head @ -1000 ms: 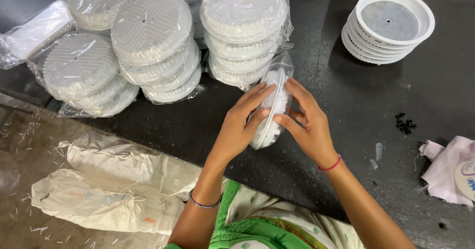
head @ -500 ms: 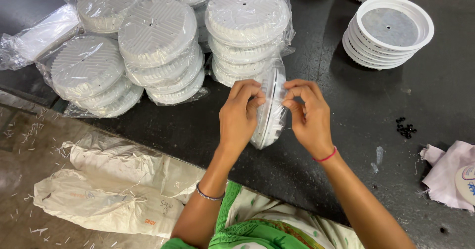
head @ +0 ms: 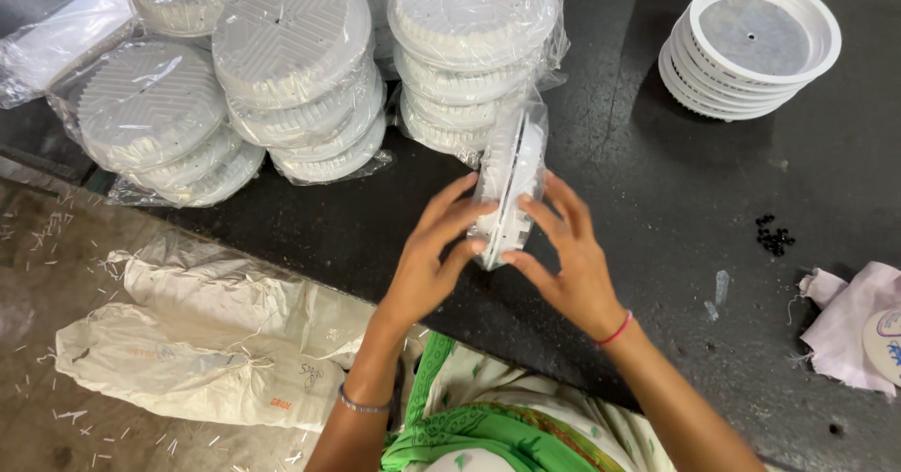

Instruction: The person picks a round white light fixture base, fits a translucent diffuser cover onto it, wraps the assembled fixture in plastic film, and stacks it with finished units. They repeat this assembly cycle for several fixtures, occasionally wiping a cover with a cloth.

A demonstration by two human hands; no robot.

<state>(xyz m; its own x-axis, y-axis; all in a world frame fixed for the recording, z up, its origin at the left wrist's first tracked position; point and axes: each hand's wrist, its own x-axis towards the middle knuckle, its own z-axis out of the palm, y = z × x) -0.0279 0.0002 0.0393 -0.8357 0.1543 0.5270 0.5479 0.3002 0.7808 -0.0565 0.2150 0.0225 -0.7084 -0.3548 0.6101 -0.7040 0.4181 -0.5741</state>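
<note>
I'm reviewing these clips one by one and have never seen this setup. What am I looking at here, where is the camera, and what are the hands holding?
The camera sits on a person's head and looks down at their own two bare hands; there is no machine. The left hand and right hand together hold a small bagged stack of white round discs on edge, over a dark worktable. Behind it lie more wrapped stacks of discs. At top right stands an unwrapped stack of white rimmed rings. A pink cloth lies at the right edge, and pale sacks lie on the floor.
</note>
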